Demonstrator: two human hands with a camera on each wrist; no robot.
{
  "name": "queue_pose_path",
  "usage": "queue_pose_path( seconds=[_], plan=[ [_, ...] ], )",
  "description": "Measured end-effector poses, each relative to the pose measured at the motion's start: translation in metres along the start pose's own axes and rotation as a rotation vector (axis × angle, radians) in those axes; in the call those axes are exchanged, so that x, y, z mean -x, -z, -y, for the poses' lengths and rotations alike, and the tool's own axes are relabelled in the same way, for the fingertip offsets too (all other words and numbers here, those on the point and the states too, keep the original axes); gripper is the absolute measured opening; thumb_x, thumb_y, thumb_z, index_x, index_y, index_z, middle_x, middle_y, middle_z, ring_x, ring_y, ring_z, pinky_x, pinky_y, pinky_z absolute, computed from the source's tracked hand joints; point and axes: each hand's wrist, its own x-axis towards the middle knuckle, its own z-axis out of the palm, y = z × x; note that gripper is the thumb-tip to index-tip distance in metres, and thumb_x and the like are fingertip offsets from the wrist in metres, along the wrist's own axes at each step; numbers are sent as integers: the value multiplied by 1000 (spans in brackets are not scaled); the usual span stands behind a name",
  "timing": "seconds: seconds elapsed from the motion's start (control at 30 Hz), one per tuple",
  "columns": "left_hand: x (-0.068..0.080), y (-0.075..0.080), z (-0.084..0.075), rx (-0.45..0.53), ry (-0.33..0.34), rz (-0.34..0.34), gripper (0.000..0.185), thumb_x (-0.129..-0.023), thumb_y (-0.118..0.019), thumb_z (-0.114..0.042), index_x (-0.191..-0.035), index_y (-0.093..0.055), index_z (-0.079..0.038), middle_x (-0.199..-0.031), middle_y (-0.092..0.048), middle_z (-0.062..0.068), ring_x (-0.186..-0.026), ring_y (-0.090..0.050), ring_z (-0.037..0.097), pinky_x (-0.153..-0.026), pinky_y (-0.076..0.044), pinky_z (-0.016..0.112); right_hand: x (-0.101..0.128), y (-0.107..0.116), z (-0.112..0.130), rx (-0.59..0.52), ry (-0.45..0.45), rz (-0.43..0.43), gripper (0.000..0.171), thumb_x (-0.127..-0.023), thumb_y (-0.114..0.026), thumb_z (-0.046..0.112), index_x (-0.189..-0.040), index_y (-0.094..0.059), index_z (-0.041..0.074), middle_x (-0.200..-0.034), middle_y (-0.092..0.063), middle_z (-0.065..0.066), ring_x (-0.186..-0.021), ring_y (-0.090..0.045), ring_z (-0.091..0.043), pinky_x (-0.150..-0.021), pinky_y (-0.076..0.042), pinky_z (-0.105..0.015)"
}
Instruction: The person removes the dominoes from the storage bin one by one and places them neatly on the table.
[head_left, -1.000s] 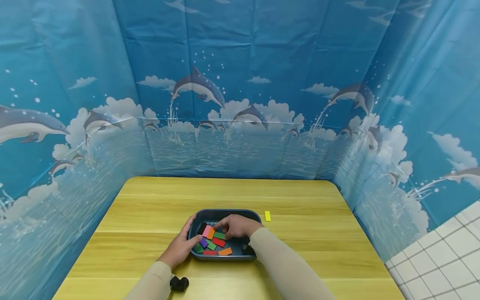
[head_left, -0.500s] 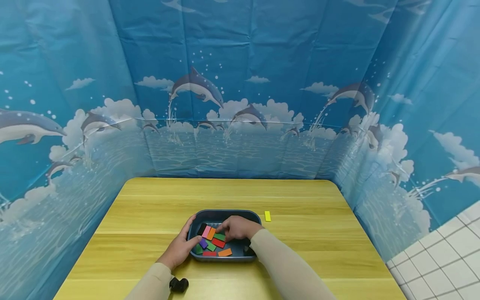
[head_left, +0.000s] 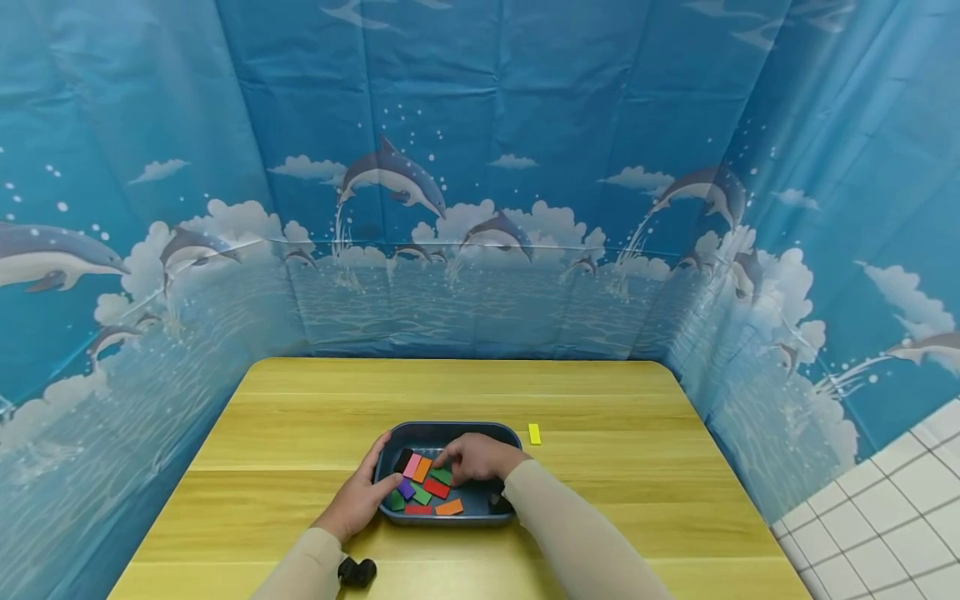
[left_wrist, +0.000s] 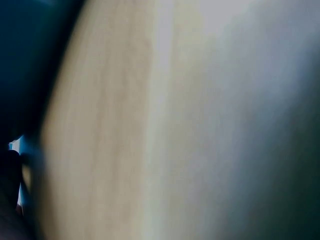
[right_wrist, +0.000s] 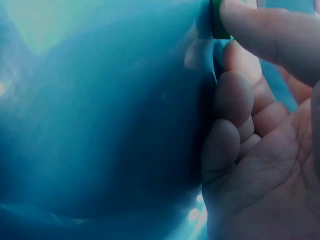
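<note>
Head view is bright, evenly lit and sharp, edges bowed; both wrist views are dim, close-up blurs.

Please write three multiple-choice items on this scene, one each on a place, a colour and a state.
1. Where does the yellow tile lie?
A. in the tray
B. on the table, right of the tray
C. under the left hand

2. What colour is the tray?
A. dark blue
B. white
C. red

3. What is the left hand doing?
A. lying flat on the table, away from the tray
B. lifting a tile into the air
C. gripping the tray's left rim

Answers:
1. B, as the yellow tile sits alone on the table by the tray's far right corner.
2. A, as the rim and floor look dark blue around the tiles.
3. C, as its thumb and fingers curl round the left rim while the right hand reaches in over a green tile.
</note>
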Motion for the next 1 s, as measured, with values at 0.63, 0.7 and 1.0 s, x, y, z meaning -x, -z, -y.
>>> queue_pose_path(
  seconds=[0.63,0.7,1.0],
  plan=[
    [1,0,1,14,11,-4,76,-104,-65,-37,-167,-23,-40,-171,-32,20,-151,-39,49,-121,-27,74,0,-3,4,4,-40,6,43,-88,-83,6,-128,-76,22,-64,-51,6,-59,-47,-12,-61,-40,-24],
    [1,0,2,11,13,-4,76,-104,-65,-38,-167,-23,-40,-171,-32,20,-152,-38,49,-121,-27,74,1,-4,4,6,-45,3,43,-88,-83,6,-127,-77,23,-63,-50,5,-58,-47,-12,-61,-39,-24],
    [-1,0,3,13,12,-1,77,-103,-66,-39,-167,-23,-40,-171,-32,19,-151,-39,49,-120,-28,74,3,-2,6,21,-34,4,45,-86,-85,5,-127,-76,22,-68,-54,4,-62,-49,-12,-62,-41,-24]
  ],
)
